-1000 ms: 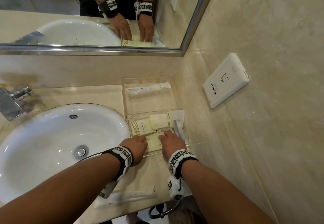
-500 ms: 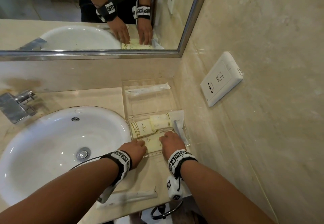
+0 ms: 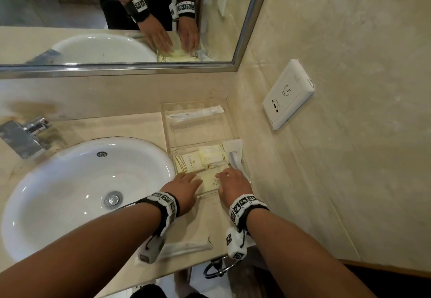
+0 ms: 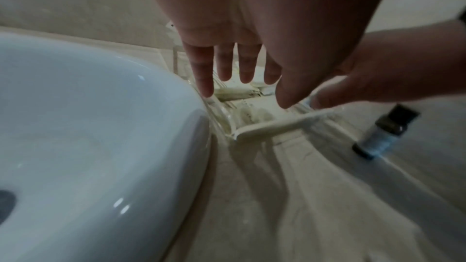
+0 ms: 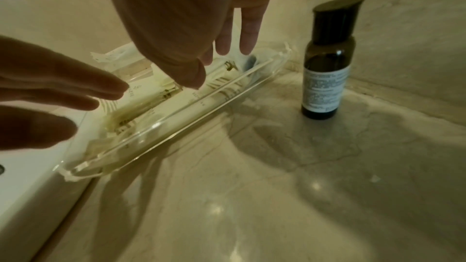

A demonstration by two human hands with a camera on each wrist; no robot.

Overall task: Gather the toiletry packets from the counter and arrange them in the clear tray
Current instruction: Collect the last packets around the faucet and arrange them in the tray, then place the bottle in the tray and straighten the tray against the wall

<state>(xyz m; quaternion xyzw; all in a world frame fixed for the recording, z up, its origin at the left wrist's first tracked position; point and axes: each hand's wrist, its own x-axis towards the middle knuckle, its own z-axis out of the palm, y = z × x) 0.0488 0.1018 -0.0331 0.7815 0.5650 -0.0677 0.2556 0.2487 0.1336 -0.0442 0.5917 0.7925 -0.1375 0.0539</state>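
1. Head view: the left hand (image 3: 184, 189) and the right hand (image 3: 232, 182) reach side by side into the near end of the clear tray (image 3: 229, 120), which stands on the bench (image 3: 112, 127) between the white sink (image 3: 58, 181) and the side wall.
2. Both hands are released: their fingers are spread and nearly straight, lying on or just over the cream toiletry packets (image 3: 211, 157) in the tray's near compartment. Whether they press down cannot be told.
3. A long white packet (image 3: 196, 114) lies across the tray's far compartment.
4. Another long white packet (image 3: 186, 247) lies on the bench near its front edge, under the left wrist, outside the tray.
5. Right wrist view: a dark bottle (image 5: 327, 63) with a white label stands upright on the bench, just beside the tray's corner and not touching it.
6. Left wrist view: the left fingers (image 4: 224, 63) hang over the tray's rim (image 4: 277, 125), next to the sink's edge.
7. A mirror (image 3: 116, 18) above shows both hands.
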